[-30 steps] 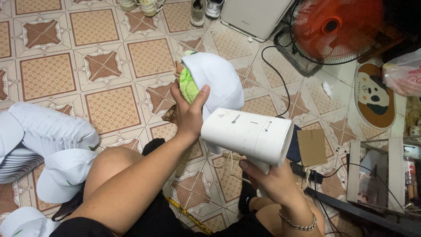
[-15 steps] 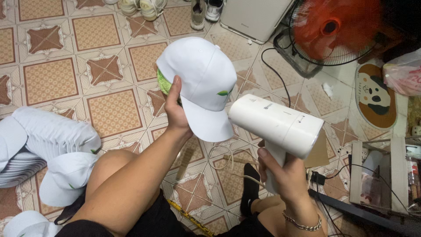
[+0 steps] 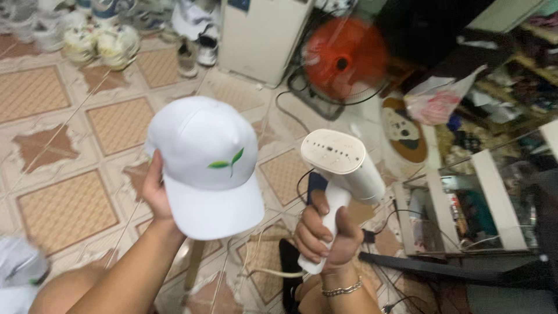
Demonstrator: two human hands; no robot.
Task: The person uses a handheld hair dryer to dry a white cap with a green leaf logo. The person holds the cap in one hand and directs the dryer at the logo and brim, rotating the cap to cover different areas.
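My left hand (image 3: pixel 152 189) holds up a white cap (image 3: pixel 203 163) with a small green leaf mark on its front; the brim points down toward me. Beside it on the right, my right hand (image 3: pixel 324 235) grips the handle of a white handheld garment steamer (image 3: pixel 343 168), whose flat holed face is turned up toward the camera. A bracelet sits on my right wrist. The steamer head is a little right of the cap and apart from it.
An orange fan (image 3: pixel 343 55) spins at the back beside a white box-shaped appliance (image 3: pixel 261 35). Shoes (image 3: pixel 104 40) line the far edge of the tiled floor (image 3: pixel 64 209). Shelves and clutter (image 3: pixel 482 192) fill the right. More white caps (image 3: pixel 17 273) lie at lower left.
The cap has been turned so its front and leaf mark face me. The steamer has tilted up so its face shows. My view has lifted toward the fan.
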